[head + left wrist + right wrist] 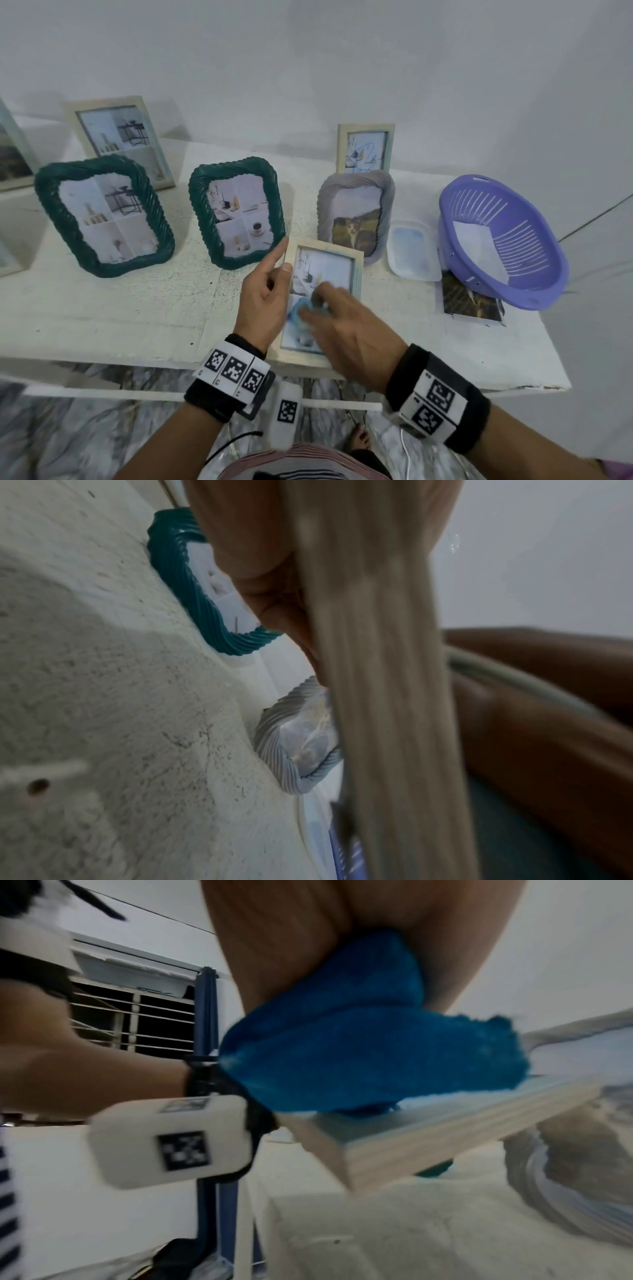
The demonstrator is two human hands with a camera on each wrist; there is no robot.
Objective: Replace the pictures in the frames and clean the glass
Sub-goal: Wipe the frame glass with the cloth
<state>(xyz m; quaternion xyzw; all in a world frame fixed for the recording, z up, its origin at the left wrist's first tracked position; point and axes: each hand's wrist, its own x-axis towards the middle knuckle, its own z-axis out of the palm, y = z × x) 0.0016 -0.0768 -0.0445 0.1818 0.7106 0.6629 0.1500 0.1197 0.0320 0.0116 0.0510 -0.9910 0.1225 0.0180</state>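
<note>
— Two hands on one thing, as far as I can see. The left hand (263, 294) grips the left edge of the pale wooden picture frame (358, 267), thumb on the front rail and forefinger stretched up along its corner. The frame is tilted, its lower end over the near edge of the white rough-painted table (120, 308).

— And the right hand (346, 329)?

— It is bunched round a bright blue fluffy cloth (369, 1047), holding it down on the glass in the lower half of the frame. The hand is blurred in the head view; the right wrist view shows the cloth lying flat against the pane.

— What stands around it?

— Just behind the frame, a dark green rope-edged frame (236, 212) and a grey ribbed frame with a cat photo (356, 212), both propped upright. Farther left stands a second dark green rope-edged frame (102, 216); two more pale wooden frames stand at the back, one on the left (120, 140) and one on the right (364, 149).

— And on the right?

— A clear plastic lid (412, 250) beside the grey frame, then a purple slotted plastic basket (503, 240) with a white sheet inside, resting partly on a dark loose print (469, 301).
</note>
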